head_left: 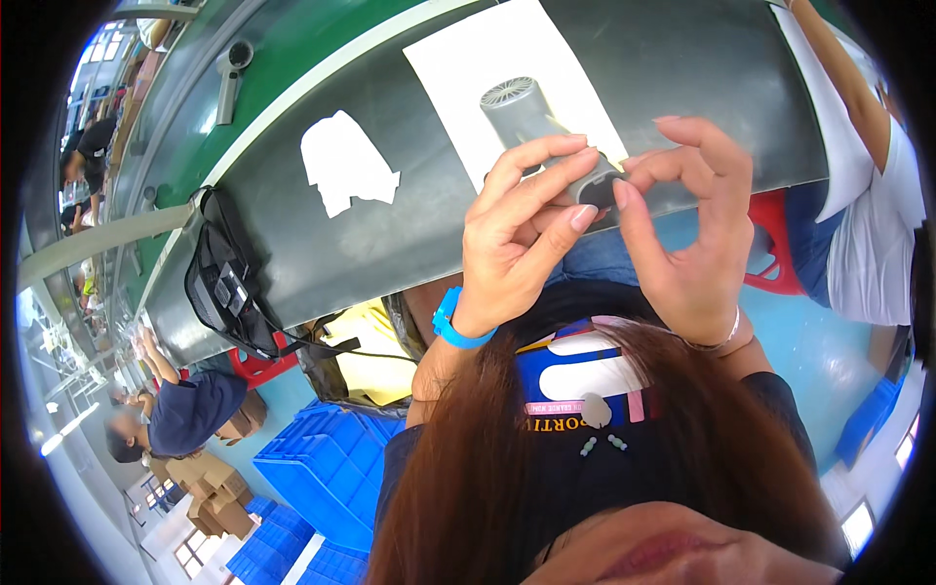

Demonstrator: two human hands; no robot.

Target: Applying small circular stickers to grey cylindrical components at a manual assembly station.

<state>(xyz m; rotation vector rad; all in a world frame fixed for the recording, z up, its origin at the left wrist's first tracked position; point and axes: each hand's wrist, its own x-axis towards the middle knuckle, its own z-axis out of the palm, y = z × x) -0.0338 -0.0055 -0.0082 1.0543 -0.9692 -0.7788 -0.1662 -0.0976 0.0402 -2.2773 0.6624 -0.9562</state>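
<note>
A grey handheld fan (525, 114) with a round slotted grille lies tilted over a white sheet (453, 54), its grille end away from me and its dark oval handle end towards me. My left hand (522, 229), with a blue wristband, is closed around the handle near that end. Thumb and index finger of my right hand (694, 210) pinch at the edge of the dark end, with the other fingers raised and curved. Whether something small sits between those two fingertips is too fine to make out.
A crumpled white sheet (341, 161) and a black mesh bag (226, 283) lie on the dark bench. Another handheld fan (229, 83) stands on the green belt beyond. Blue crates (327, 468) are at lower left. A person in white (873, 224) sits close on the right.
</note>
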